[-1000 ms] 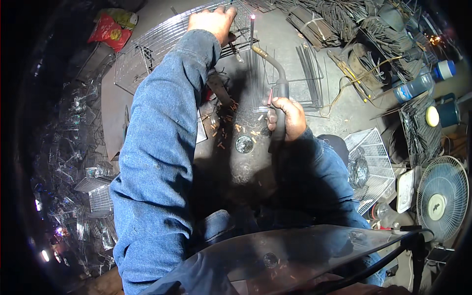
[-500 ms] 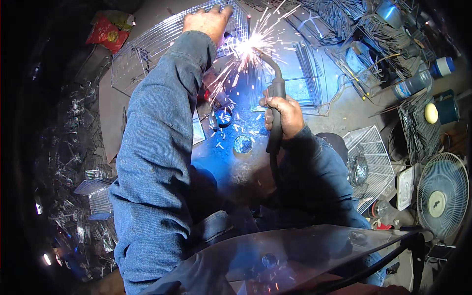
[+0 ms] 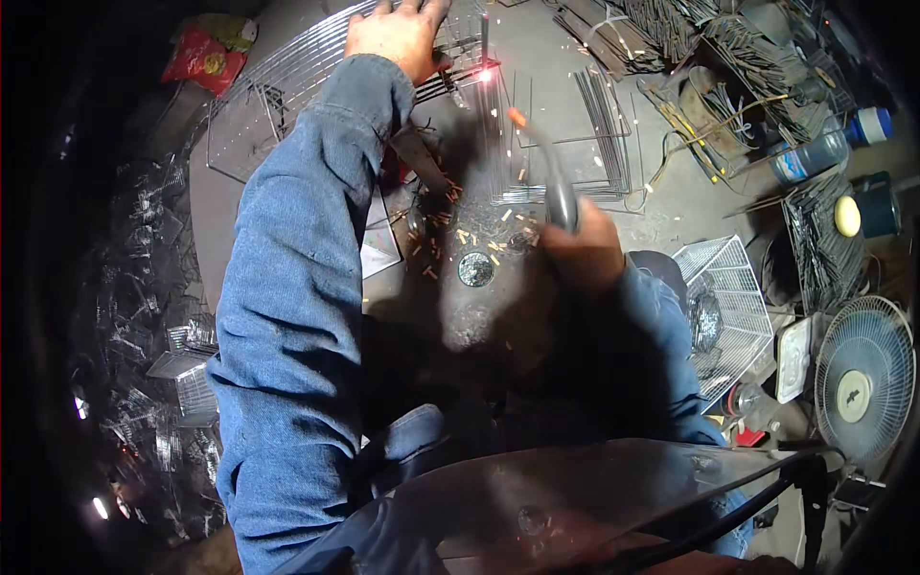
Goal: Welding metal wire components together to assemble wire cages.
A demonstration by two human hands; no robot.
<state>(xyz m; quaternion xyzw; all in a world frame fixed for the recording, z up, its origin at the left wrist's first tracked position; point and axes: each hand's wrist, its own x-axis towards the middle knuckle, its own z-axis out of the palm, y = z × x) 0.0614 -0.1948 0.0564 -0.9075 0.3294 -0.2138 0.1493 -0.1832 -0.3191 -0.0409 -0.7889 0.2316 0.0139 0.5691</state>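
Observation:
At the top of the head view, my left hand [image 3: 395,40] is closed on a wire basket [image 3: 305,69] of thin bright metal rods, its fingers over the grid. A weld spot [image 3: 485,75] glows red-white at the basket's corner, just right of that hand. My right hand [image 3: 588,251], smeared by motion, grips a welding torch [image 3: 563,203] with a bent neck. The torch's orange-hot tip [image 3: 517,117] is apart from the weld spot, below and to its right. Straight wire rods [image 3: 604,144] and bent wire frames lie right of the basket.
A round metal can [image 3: 475,270] stands below, with small stubs scattered around it. On the right are a white wire basket [image 3: 728,287], a fan [image 3: 853,395], a plastic bottle [image 3: 815,158] and piled rods [image 3: 661,34]. A transparent visor [image 3: 575,508] crosses the lower view.
The bright arc and flying sparks have stopped, leaving a glowing spot. My right hand has drawn the torch down and right, away from the basket. My left hand stays on the basket.

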